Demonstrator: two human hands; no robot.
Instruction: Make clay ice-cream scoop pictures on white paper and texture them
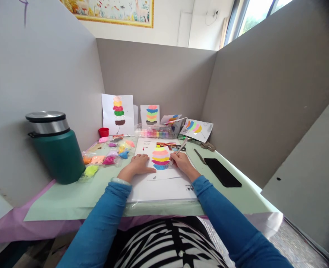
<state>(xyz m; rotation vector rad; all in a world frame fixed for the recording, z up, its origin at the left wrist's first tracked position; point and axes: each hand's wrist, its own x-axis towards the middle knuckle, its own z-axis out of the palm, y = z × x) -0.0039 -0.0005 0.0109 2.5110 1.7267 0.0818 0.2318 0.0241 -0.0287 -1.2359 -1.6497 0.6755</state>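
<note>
A small sheet with a picture of stacked yellow, pink, magenta and blue bands (160, 160) lies on larger white paper (161, 190) in front of me. My left hand (138, 165) rests flat at the sheet's left edge, thumb stretched toward the bands and fingers apart. Closed around a slim, pale pen-like tool (183, 143), my right hand (183, 163) sits at the right edge of the bands. The tool's lower tip is too small to make out. Just beyond the sheet lie a colourful box or card (165, 145) and dark-handled scissors (182, 148).
A green flask (58, 152) stands at left, near packets of coloured clay (108, 160) and a red cup (103, 132). Band pictures (118, 111) lean at the back behind a clear pack of colours (155, 132). Rightward lie a black phone (222, 172) and a pen (200, 156). Partitions enclose the table.
</note>
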